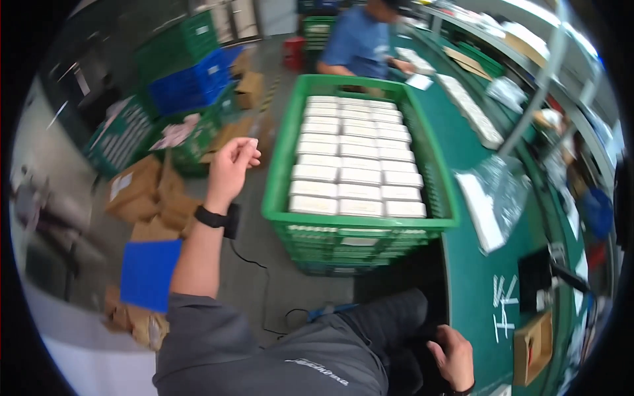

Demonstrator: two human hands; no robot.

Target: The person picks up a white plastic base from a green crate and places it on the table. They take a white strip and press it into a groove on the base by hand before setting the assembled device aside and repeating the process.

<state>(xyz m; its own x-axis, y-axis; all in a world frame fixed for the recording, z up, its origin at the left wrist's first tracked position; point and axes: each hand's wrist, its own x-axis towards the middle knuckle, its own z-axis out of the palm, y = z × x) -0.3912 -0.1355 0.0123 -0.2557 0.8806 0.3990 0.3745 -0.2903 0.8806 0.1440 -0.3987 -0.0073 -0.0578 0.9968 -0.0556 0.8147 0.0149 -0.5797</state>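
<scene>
Grey shirt cloth (264, 356) lies nearest, low between the two arms, with dark trousers (389, 323) just beyond it. Up and to the left, the left grip (231, 165) hangs in the air, fingers curled in toward the thumb so that the tips nearly meet; whether anything small is pinched there I cannot tell. Just below it a black band (214, 216) circles the wrist. Close to the right of this grip, and apart from it, stands a green crate (310, 231), holding white boxes (358, 175) set on edge in three packed columns. Left of and below the same grip are a blue panel (148, 274) and brown cartons (135, 188); farther off, up and to the left, a blue bin (191, 78) sits among green ones. Down to the right, the right grip (456, 360) is loosely bent with its thumb set apart from the fingers, near the edge of the green tabletop (472, 284), and seems to hold nothing. To its right lies a shallow brown tray (543, 343); above it, farther along the tabletop, a clear plastic bag (512, 191) rests against a long white piece (479, 211). Beyond the crate, well away from both grips, a person in a blue shirt (360, 43) works beside the tabletop.
</scene>
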